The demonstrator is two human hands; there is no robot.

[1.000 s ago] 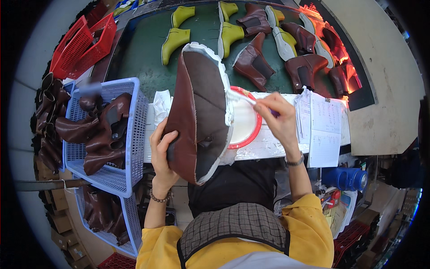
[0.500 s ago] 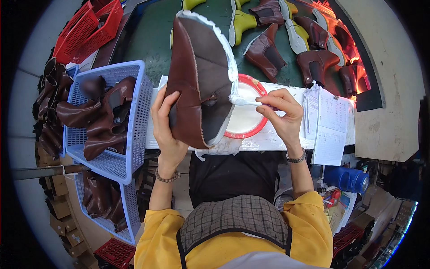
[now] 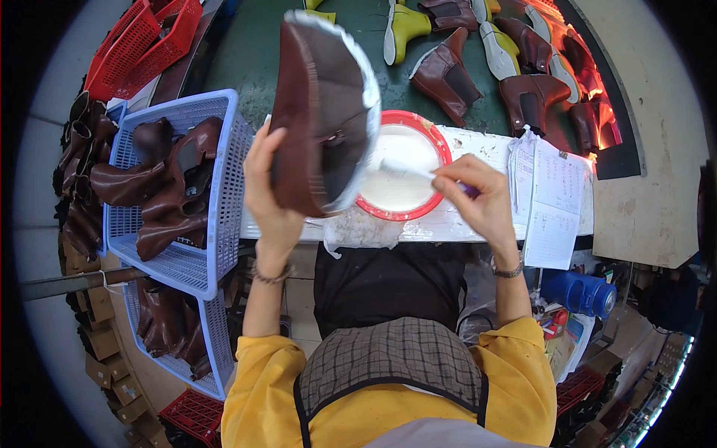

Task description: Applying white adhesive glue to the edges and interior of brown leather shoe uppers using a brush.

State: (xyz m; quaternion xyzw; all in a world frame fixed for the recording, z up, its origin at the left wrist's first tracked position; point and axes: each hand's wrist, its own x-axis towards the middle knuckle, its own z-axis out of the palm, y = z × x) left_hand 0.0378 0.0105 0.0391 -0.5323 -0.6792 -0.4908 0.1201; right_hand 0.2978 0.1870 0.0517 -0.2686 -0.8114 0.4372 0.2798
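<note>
My left hand [image 3: 270,183] grips a brown leather boot upper [image 3: 295,112] by its outer side and holds it up over the white table. The dark lining faces me, and a band of white paste runs along its open curved edge. Between the fingers and thumb of my right hand [image 3: 478,190] is a small brush [image 3: 412,169] with a white head and a purple handle end. Its head is over a round red-rimmed tub [image 3: 441,145] of white glue [image 3: 407,190]; whether the bristles touch the glue I cannot tell.
Blue baskets [image 3: 231,142] of brown boot uppers [image 3: 179,179] stand at the left, red baskets [image 3: 142,48] behind. On the green surface [image 3: 258,60] lie brown boots [image 3: 448,78] and yellow-green ones [image 3: 407,33]. Handwritten sheets [image 3: 553,209] hang off the table's right side, above a blue bottle [image 3: 579,293].
My right hand has drawn the brush off the upper's pasted edge and over the tub. My left hand has moved the boot upper slightly left and up, turning it a little.
</note>
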